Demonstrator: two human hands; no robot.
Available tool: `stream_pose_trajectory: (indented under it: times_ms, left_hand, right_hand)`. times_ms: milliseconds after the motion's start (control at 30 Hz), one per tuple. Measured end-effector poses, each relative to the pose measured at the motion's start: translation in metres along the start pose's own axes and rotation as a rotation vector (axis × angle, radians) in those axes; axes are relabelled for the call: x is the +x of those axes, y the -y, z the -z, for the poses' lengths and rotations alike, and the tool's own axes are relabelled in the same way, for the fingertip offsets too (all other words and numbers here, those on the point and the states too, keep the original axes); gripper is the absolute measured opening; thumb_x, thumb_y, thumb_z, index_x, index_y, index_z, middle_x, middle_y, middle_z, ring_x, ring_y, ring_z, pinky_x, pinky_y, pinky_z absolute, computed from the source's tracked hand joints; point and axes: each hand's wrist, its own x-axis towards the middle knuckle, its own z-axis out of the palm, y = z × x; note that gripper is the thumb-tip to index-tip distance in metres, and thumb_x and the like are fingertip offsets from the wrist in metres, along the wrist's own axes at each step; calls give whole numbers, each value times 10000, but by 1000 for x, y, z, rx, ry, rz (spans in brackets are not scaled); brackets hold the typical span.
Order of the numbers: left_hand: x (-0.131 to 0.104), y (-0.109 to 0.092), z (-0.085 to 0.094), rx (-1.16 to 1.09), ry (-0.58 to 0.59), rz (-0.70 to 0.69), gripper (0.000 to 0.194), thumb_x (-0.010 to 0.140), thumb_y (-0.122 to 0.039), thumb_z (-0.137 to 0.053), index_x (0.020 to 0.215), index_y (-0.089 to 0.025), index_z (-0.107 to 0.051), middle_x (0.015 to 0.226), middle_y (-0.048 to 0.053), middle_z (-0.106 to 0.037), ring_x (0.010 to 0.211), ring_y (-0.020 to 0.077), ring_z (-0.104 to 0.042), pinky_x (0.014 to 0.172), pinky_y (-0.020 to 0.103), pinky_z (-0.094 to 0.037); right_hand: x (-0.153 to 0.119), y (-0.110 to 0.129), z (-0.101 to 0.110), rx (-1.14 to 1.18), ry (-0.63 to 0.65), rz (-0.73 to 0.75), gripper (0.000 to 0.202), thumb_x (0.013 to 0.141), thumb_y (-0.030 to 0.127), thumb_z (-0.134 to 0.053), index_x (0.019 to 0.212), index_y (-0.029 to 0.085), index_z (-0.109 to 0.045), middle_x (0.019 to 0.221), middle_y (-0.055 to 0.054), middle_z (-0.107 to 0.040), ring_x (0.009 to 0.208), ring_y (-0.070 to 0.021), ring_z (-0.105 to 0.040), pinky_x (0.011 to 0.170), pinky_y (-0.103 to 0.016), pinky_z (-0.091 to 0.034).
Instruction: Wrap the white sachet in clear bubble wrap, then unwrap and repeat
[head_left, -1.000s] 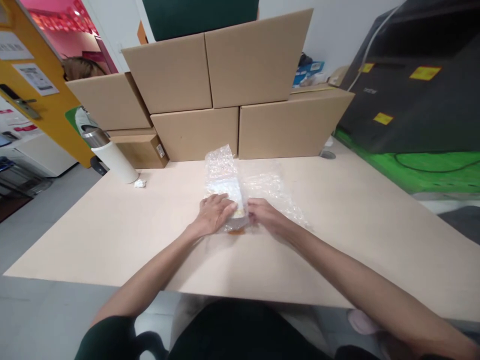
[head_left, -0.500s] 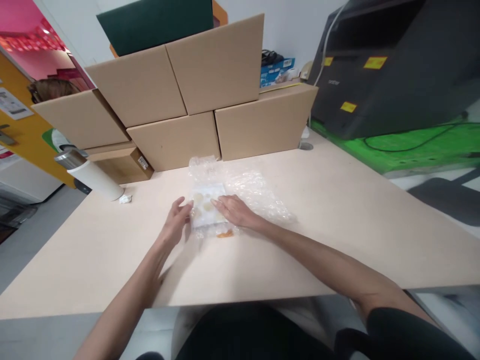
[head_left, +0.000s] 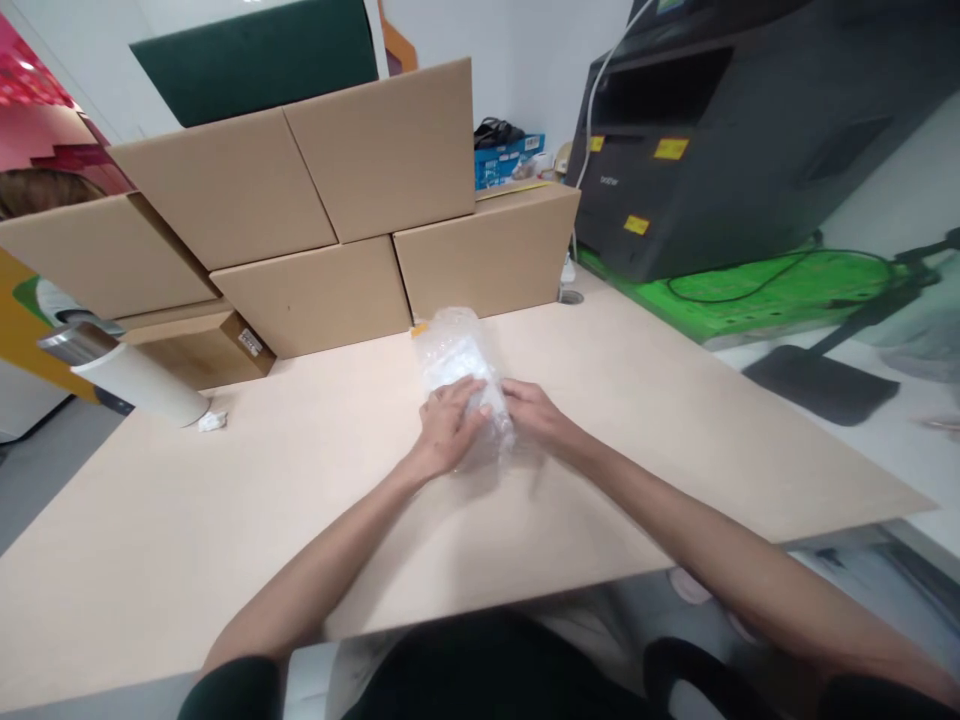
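A package wrapped in clear bubble wrap (head_left: 450, 345) lies on the table, with something pale and flat showing through the film. An orange strip (head_left: 418, 330) peeks out at its far left corner. My left hand (head_left: 448, 425) rests on top of the package, fingers laid forward across it and thumb toward the right. At the right edge, my right hand (head_left: 534, 412) has its fingers closed on the bubble wrap. Its fingertips are partly hidden by the film.
Cardboard boxes (head_left: 307, 305) are stacked along the back, topped by a dark green box (head_left: 259, 65). A paper roll (head_left: 150, 385) with a metal top leans at left near a crumpled scrap (head_left: 212, 421). A dark printer (head_left: 652, 190) stands beyond the table's right side.
The loose sheet on the right is now folded over the package. The orange strip has moved from the near edge to the far left corner. My left hand has shifted onto the package.
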Motion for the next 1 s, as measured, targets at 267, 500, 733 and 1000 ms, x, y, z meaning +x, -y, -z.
stream_pose_trajectory:
  times_ms: [267, 500, 733, 1000]
  left_hand:
    - [-1, 8, -29, 315, 104, -6, 508, 957, -523, -463, 1424, -334, -528, 1571, 57, -422, 1385, 422, -324, 1101, 616, -217]
    - [-2, 9, -15, 206, 60, 10, 546, 960, -516, -464, 1455, -287, -495, 1595, 102, -379, 1413, 385, -324, 1118, 594, -229]
    - [-2, 3, 74, 28, -64, -45, 526, 926, -598, -504, 1361, -322, -610, 1563, 51, -447, 1515, 370, -197, 1210, 582, -59]
    - [-27, 19, 82, -1063, 106, 235, 837, 729, -772, -651, 1375, -245, -570, 1382, 139, -598, 1280, 371, -557, 988, 471, -509]
  right_hand:
    - [31, -4, 17, -358, -186, -50, 259, 871, 413, -550, 786, 185, -637, 847, -64, -694, 862, -221, -614, 843, -352, -474]
    - [54, 13, -10, 208, -61, -251, 215, 633, 251, -796, 716, 159, -621, 643, -22, -653, 667, -181, -624, 644, -292, -507]
    - [-9, 46, 0, 293, 320, -164, 336, 595, 337, -874, 819, 152, -706, 773, -39, -726, 690, -183, -661, 640, -298, -534]
    - [-9, 57, -15, 392, 180, -117, 382, 604, 390, -865, 868, 180, -684, 784, -23, -704, 666, -164, -645, 625, -298, -521]
